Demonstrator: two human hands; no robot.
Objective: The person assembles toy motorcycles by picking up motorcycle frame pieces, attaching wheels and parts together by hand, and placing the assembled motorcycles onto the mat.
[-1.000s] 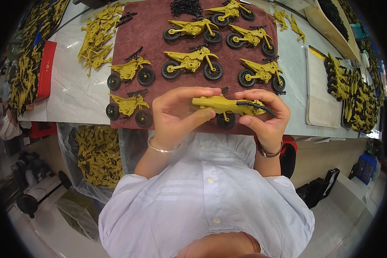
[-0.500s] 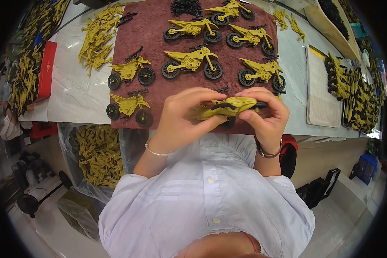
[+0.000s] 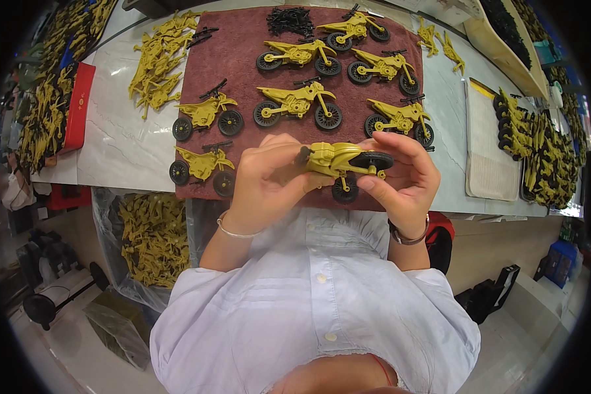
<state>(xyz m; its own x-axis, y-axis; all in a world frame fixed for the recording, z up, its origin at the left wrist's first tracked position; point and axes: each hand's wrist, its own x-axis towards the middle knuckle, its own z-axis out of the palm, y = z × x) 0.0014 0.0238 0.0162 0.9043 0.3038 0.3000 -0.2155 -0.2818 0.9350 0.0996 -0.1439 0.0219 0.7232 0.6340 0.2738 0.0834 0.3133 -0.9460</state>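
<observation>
A yellow toy motorcycle [image 3: 331,156] is held up between my two hands over the near edge of the maroon towel [image 3: 243,69]. My left hand [image 3: 266,174] is closed on its left end, fingers behind and thumb in front. At the other end, the fingers and thumb of my right hand [image 3: 407,180] curl around a black wheel [image 3: 372,160]. Other yellow toy motorcycles with black wheels lie on the towel, among them one motorcycle [image 3: 297,104] just beyond my hands and another motorcycle [image 3: 203,164] beside my left hand.
A heap of small black parts [image 3: 290,21] lies at the towel's far edge. Loose yellow parts [image 3: 156,62] are piled to its left. Finished-looking motorcycles [image 3: 545,151] crowd the right side by a pale tray [image 3: 489,148]. A lined bin of yellow parts [image 3: 154,240] stands below the table edge.
The held motorcycle has been turned, so its black wheel and the wheel's mount now show by my right hand. Both hands still grip it in nearly the same place.
</observation>
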